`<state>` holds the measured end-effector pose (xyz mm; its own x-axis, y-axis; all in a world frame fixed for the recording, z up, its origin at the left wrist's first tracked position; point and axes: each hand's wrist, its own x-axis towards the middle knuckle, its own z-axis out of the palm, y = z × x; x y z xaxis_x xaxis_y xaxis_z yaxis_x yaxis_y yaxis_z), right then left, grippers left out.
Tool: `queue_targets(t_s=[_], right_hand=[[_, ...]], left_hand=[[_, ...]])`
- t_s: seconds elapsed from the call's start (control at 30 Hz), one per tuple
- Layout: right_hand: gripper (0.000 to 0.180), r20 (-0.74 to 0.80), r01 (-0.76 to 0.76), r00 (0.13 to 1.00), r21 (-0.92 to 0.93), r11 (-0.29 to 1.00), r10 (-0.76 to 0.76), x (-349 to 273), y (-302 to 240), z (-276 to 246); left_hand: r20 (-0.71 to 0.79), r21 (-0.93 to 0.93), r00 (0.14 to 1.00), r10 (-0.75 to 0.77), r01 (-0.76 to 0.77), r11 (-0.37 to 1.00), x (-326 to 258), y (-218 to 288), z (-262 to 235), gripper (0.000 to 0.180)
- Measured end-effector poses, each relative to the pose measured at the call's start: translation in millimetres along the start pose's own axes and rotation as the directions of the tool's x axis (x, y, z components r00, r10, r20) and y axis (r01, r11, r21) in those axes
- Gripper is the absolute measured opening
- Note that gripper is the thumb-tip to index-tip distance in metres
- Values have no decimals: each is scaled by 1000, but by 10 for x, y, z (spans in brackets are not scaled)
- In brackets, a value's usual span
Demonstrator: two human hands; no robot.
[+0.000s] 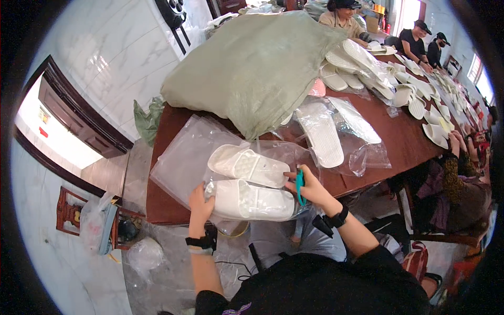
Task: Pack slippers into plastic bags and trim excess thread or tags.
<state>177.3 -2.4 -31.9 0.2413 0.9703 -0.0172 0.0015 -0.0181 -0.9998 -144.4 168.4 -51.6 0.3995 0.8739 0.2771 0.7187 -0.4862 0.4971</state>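
Observation:
A pair of white slippers (252, 201) lies side by side in a clear plastic bag (296, 152) at the table's near edge. My left hand (201, 202) grips the left side of the bag by the toe of the nearer slipper, with thumb and fingers closed on it. At the heel ends, my right hand (311, 188) carries a teal loop (300, 187) that looks like a scissors handle; no blades show. Its fingertips reach the bag's right side. Flat clear plastic bags (181, 157) are under and left of the pair.
A big grey-green sack (252, 63) covers the table's far left. Bagged white slippers (321, 134) lie to the right, with more slippers (362, 63) piled beyond on the brown table (168, 126). Several people (412, 44) sit along it. A wooden chair (71, 210) stands left.

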Motion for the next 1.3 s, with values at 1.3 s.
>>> queue_targets(t_s=[1.3], right_hand=[[43, 34, 220, 972, -483, 848, -233, 162, -66, 103]], left_hand=[[437, -846, 895, 91, 443, -297, 597, 1211, -538, 21]])
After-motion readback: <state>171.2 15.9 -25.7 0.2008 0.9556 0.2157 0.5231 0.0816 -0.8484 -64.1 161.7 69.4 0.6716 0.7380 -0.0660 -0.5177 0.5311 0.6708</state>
